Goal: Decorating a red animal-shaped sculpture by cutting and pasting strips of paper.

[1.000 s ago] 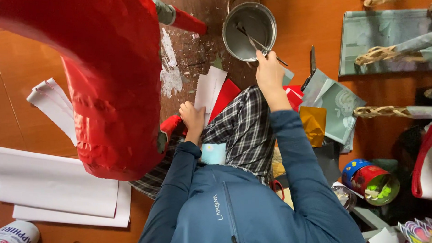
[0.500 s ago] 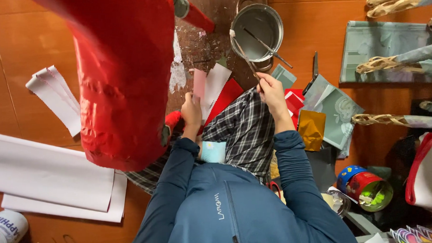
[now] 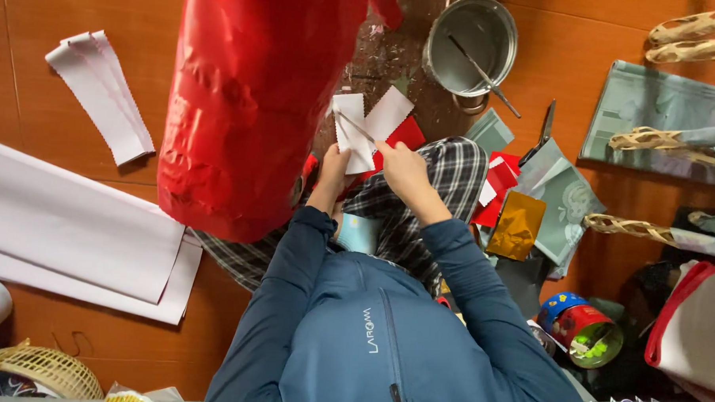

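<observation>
A wooden floor (image 3: 71,9) is carrying everything here, and the person in a blue jacket is sitting on it with plaid-trousered legs stretched forward. Hanging largest in view, a shiny red lantern body (image 3: 250,102) is filling the upper middle, just left of the hands. Long white paper sheets (image 3: 71,231) are lying at the left, with a folded white strip (image 3: 100,89) further up. A grey-green flat box (image 3: 653,116) is lying at the right, with woven sticks across it. A metal pot (image 3: 470,42) is standing beyond the knees, a thin stick leaning inside it. A round tin (image 3: 587,332) in red and blue is lying at the lower right, and a gold foil piece (image 3: 517,225) is sitting just beside the right leg.

The left hand (image 3: 332,167) is gripping the lower edge of a white paper piece (image 3: 352,133), holding it up over the lap, just above red paper scraps (image 3: 407,135). The right hand (image 3: 402,164) is closed around a thin brush (image 3: 356,127), whose tip is lying across that white piece
</observation>
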